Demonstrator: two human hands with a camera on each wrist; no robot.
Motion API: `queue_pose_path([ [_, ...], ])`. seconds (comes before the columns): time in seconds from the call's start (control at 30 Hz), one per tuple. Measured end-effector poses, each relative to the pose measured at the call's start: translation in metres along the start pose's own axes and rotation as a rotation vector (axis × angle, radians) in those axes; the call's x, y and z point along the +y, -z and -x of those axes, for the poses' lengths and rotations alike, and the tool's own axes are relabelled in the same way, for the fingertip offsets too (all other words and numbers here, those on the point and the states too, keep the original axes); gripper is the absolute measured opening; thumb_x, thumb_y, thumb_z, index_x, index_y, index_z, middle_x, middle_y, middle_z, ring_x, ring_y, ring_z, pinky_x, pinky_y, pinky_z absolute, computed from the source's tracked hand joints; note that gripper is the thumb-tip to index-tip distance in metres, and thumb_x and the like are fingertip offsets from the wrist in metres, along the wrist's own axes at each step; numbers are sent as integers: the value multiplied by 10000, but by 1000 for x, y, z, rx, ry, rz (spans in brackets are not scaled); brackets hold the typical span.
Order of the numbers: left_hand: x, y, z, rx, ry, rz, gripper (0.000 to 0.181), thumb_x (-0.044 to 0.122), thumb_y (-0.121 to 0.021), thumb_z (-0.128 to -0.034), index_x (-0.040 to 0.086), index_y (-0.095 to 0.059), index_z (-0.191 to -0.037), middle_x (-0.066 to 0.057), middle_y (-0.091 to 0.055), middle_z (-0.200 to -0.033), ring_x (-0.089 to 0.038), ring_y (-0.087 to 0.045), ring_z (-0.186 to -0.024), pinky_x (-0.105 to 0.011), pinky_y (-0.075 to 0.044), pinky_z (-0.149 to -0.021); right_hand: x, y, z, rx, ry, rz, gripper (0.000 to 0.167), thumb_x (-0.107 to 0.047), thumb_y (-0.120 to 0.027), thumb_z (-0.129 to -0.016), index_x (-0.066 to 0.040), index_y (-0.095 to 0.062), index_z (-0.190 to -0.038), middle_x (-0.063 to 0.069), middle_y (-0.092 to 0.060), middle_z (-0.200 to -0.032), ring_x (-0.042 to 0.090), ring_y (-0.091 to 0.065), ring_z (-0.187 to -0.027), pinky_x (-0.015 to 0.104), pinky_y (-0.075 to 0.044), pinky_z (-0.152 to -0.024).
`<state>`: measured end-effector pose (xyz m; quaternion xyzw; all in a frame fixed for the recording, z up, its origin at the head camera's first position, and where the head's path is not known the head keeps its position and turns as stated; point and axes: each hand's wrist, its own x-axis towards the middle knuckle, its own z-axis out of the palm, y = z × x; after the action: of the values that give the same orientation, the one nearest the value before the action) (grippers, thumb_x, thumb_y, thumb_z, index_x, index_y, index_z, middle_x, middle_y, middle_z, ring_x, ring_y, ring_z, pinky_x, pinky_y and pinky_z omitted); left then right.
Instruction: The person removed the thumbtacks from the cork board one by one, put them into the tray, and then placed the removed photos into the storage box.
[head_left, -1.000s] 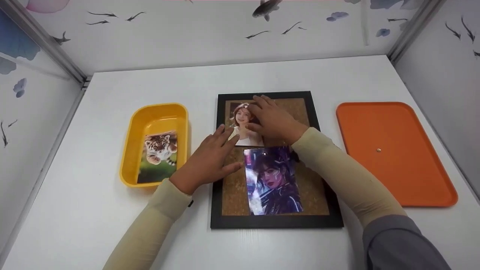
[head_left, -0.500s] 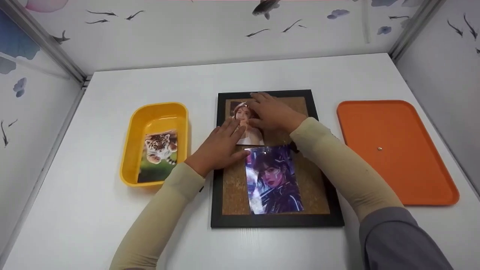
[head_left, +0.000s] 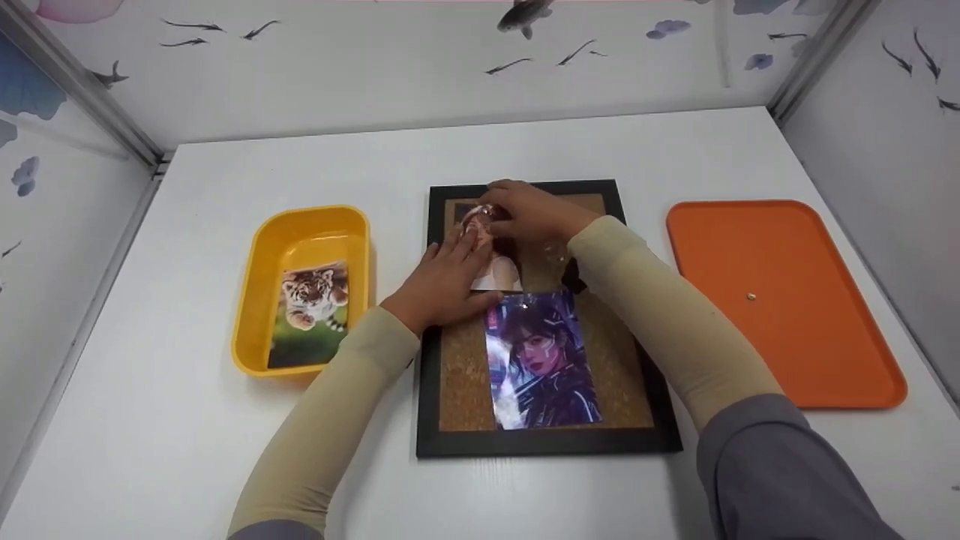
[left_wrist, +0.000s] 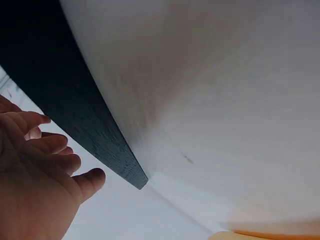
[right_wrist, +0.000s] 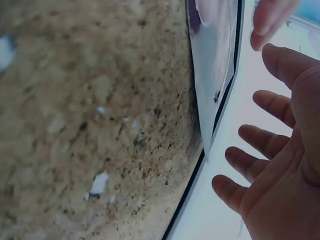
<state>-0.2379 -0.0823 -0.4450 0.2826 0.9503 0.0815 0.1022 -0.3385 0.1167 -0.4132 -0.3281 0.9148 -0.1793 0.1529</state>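
A corkboard (head_left: 469, 382) in a black frame lies on the white table. On its upper left is a photo of a person in a white top (head_left: 496, 280), partly covered by both hands. My left hand (head_left: 444, 279) rests over the photo's left side, fingers extended. My right hand (head_left: 536, 213) is at the photo's top edge, its fingertips close to a small shiny pin. In the right wrist view the fingers of the right hand (right_wrist: 280, 145) are spread and hold nothing visible. Below lies a purple illustrated portrait (head_left: 544, 367) with a pin at its top.
At left stands a yellow bin (head_left: 244, 319) holding a tiger photo (head_left: 311, 315). An orange tray (head_left: 810, 345) at right carries one small pin (head_left: 751, 297). Printed panels enclose the table's back and sides.
My left hand has moved up and right onto the photo. My right hand has shifted slightly up and left, its fingers bending closer to the photo's top edge.
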Motion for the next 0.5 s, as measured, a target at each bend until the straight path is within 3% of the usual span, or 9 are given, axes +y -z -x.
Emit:
queue_pose_path([
  [0.27,-2,-2,-1,-93,37,-12,953,793,-304,-907,212,-21,-1608,-114,50,-1653,-333,97,-1501,-619,-6,-1159,8,1,-8,11,41,-9,440,-335,-570,-1017,-107,-549,-1393,107,-453,-1466,288,-375,-1386,457,-292,-1148],
  [0.5,-1,-6,-2,-133,48,-60,980,821,-271,-888,221,29,-1603,-114,120,-1645,-333,135,-1493,-619,21,-1155,13,3,-12,-15,2,88,466,-365,-556,-1018,-136,-524,-1422,132,-350,-1556,325,-269,-1456,491,-255,-1161],
])
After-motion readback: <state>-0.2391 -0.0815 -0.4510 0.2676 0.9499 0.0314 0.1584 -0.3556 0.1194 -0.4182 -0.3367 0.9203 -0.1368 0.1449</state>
